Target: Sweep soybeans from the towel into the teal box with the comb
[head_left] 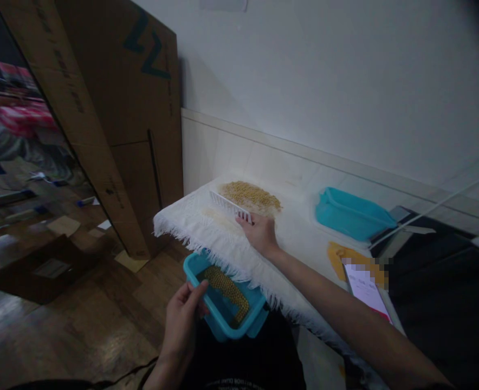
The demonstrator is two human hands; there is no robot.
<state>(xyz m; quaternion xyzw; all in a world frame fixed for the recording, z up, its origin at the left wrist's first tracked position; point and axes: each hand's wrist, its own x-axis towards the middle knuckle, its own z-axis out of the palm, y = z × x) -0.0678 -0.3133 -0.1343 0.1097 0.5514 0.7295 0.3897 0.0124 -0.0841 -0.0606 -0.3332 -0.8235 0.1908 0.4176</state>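
Note:
My right hand [259, 233] grips one end of a long white slotted plastic strip [226, 203], which stands on edge on the white fringed cloth [178, 215]. Just beyond the strip lies a spread pile of yellowish beans [250, 196], blurred in places. My left hand [186, 309] pinches the left rim of a blue plastic basin [223, 331], held below the table's front edge, partly under the fringe. Inside that basin is a layer of similar beans [228, 291], looking darker in the shade.
A second blue basin [351, 214] stands at the table's right. Near it are an orange-yellow patch [337, 259] and a phone [365, 292]. A tall cardboard box [125, 119] borders the table's left; the wall [324, 81] rises behind. Another person's leg [28, 151] shows far left.

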